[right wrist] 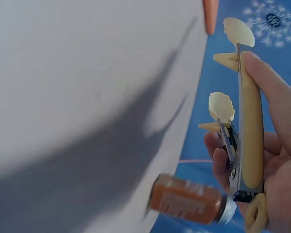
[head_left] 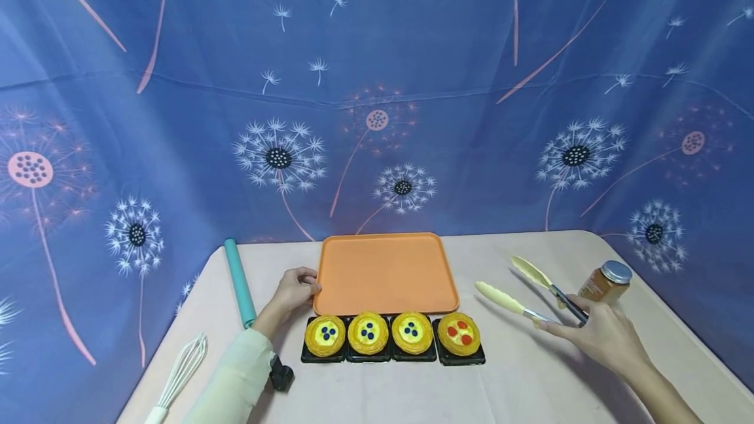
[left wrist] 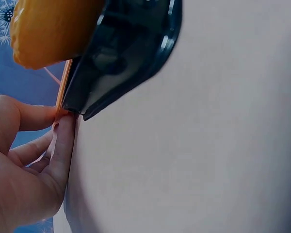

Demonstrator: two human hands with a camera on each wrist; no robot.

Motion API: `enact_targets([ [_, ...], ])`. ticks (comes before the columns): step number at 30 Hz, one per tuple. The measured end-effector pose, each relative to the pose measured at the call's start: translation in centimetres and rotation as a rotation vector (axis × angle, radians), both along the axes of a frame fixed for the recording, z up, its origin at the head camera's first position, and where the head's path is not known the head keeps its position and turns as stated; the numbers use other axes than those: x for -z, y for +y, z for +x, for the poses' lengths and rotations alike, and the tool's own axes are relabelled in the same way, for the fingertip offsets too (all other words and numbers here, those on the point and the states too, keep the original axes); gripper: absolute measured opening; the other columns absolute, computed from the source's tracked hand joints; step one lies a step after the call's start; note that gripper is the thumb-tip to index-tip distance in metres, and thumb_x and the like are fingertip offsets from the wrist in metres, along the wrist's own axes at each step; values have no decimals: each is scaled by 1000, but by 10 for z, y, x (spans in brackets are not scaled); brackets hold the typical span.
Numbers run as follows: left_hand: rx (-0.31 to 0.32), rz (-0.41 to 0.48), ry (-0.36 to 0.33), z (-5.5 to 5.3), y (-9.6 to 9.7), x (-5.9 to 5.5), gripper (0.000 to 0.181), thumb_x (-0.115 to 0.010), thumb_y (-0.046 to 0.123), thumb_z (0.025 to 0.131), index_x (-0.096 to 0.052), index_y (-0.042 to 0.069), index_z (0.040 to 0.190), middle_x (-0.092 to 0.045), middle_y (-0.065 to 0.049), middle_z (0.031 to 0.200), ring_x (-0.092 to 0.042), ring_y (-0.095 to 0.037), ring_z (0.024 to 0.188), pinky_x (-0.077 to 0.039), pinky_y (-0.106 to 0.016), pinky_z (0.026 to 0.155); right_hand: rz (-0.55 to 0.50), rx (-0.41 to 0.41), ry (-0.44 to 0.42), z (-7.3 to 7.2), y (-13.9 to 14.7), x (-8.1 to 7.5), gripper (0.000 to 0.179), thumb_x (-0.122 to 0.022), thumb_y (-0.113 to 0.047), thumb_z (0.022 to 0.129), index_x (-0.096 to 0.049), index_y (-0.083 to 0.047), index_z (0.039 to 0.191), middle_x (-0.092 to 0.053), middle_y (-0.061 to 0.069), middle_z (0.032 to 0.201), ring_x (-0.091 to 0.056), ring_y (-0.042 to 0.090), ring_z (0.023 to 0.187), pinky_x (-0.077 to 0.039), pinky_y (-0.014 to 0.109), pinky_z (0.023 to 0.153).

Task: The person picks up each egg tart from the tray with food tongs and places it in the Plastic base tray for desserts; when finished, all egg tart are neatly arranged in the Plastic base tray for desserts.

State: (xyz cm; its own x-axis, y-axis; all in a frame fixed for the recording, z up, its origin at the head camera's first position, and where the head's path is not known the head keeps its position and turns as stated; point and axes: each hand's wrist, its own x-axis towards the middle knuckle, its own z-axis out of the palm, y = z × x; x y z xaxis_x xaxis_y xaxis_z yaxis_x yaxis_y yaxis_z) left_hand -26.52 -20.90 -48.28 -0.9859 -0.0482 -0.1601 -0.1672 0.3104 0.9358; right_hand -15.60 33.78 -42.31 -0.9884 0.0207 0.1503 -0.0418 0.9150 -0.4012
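Observation:
My left hand pinches the left edge of an orange tray, thumb and fingers at its rim in the left wrist view. Cream-tipped tongs are in my right hand, their arms spread apart with nothing between the tips. They hang above the table, casting a shadow in the right wrist view. Along the tray's near edge stands a row of egg tarts in black holders. Three, such as the leftmost tart, carry blue dots; the rightmost tart has red pieces on top.
A jar with a silver lid stands beyond my right hand. To the left lie a teal rolling pin and a whisk. Blue dandelion-print cloth rises behind and beside the table.

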Motion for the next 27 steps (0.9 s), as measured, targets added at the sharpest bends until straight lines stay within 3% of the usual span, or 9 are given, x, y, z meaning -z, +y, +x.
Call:
enact_targets([
  [3,-8,7,-2,0,0,1,28,-63,-4,90,-61,-6,117,-56,-12,90,-56,-19,66,-52,-30,53,26,11,27,-2,8,6,94,-80,-58,75,-55,16,128,-60,41,105,-60,47,75,-47,51,56],
  [6,-12,6,2,0,0,2,28,-64,-4,89,-61,-6,117,-56,-11,90,-56,-19,67,-52,-30,53,42,31,51,-4,14,15,96,-82,-59,72,-57,18,124,-55,45,111,-56,60,91,-47,60,60],
  [12,-14,1,1,1,-1,3,28,-64,-5,88,-61,-7,116,-56,-11,90,-57,-19,68,-53,-30,54,49,46,30,-7,21,29,95,-82,-58,73,-56,20,121,-64,31,87,-61,40,71,-47,53,54],
  [16,-18,0,-1,1,-1,3,28,-64,-5,88,-60,-7,116,-56,-11,90,-57,-19,69,-53,-30,55,54,52,-25,-6,19,27,83,-78,-59,77,-60,14,113,-53,10,64,-51,28,61,-40,42,48],
  [19,-22,0,3,1,0,2,28,-63,-5,88,-61,-7,116,-56,-11,91,-57,-19,70,-53,-30,55,70,68,-67,-5,16,22,66,-74,-62,79,-60,2,91,-40,1,60,-44,23,57,-32,37,47],
  [22,-22,-1,4,1,0,1,28,-63,-4,88,-61,-6,116,-56,-11,91,-57,-19,70,-53,-30,55,94,92,-99,-2,13,17,62,-73,-65,78,-48,-8,74,-39,1,60,-43,23,56,-30,37,46],
  [27,-20,-4,4,0,1,0,28,-64,-4,88,-61,-6,116,-56,-11,91,-57,-19,69,-53,-30,55,116,140,-127,3,7,15,67,-74,-68,73,-43,-9,68,-41,1,61,-43,22,55,-31,37,45],
])
